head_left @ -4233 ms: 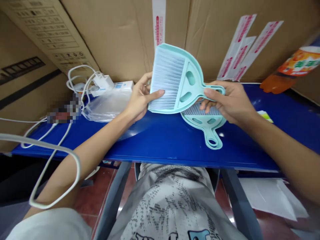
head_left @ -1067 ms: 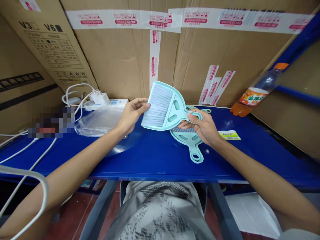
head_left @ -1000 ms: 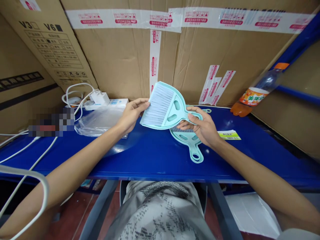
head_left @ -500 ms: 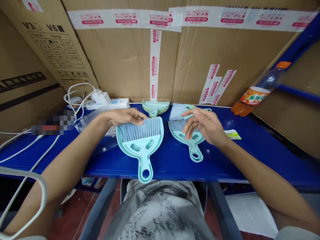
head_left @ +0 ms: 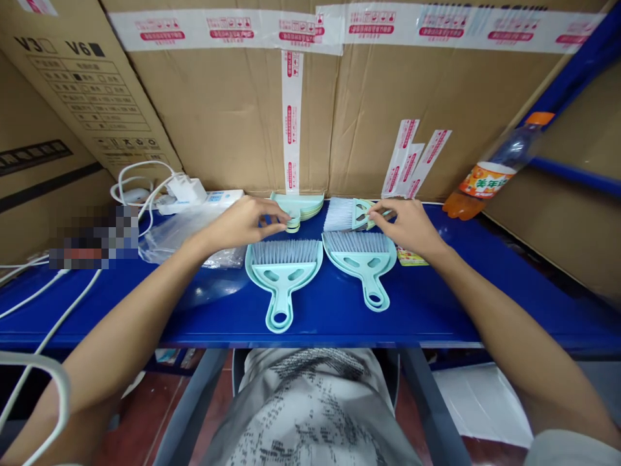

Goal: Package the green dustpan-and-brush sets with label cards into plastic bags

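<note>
Two mint brush-and-dustpan pairs lie on the blue worktop, a left set (head_left: 283, 279) and a right set (head_left: 363, 263), each brush resting inside its pan with handle over handle — probably nested so the pair takes up little space, the handles aimed at the person for an easy lift. Behind them, stacked dustpans (head_left: 310, 206) and a loose brush (head_left: 339, 215) sit against the cardboard (head_left: 218, 116), perhaps kept apart by kind so each falls to one hand. The left hand (head_left: 250, 220) reaches the stack with fingers parted, their tips at the handle end; contact is unclear. The right hand (head_left: 410, 223) has thumb and finger at the loose brush's handle, but I cannot tell whether they have gripped it. The left set's handle ends near the front edge, the right set's a little farther in, and the sets' rims almost meet, leaving scant room between them. The cardboard limits movement backward, while a plastic bag (head_left: 169, 233) crowds the left. To the right, beyond a partly covered card (head_left: 411, 257), bare worktop (head_left: 460, 310) gives more room — with a bottle (head_left: 485, 184) at the back.
</note>
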`<act>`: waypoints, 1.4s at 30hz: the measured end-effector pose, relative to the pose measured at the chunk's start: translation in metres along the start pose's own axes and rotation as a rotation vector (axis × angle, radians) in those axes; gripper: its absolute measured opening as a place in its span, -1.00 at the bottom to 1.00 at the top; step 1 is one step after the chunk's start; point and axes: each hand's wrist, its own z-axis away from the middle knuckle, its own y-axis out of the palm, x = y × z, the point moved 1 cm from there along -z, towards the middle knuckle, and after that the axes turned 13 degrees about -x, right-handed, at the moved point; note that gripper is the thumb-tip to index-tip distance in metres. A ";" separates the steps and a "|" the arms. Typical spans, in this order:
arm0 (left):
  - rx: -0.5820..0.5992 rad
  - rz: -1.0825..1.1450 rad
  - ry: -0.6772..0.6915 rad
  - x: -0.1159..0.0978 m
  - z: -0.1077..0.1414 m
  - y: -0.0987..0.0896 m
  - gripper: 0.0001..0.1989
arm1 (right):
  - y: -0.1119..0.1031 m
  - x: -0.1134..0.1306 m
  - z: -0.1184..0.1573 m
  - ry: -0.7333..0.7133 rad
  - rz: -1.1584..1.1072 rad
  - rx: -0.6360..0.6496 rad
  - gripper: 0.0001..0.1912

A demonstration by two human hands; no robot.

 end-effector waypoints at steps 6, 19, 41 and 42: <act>0.044 -0.038 0.040 0.003 0.002 0.012 -0.70 | -0.011 -0.077 -0.016 -0.185 0.164 0.108 -0.64; 0.013 -0.314 0.147 0.015 0.008 0.029 -0.71 | 0.010 -0.123 -0.016 0.008 0.057 0.174 -0.61; 0.026 -0.332 0.147 0.014 0.009 0.032 -0.71 | 0.027 -0.135 -0.027 0.016 0.095 0.152 -0.62; 0.018 -0.322 0.142 0.014 0.009 0.032 -0.71 | 0.027 -0.134 -0.027 0.004 0.085 0.166 -0.65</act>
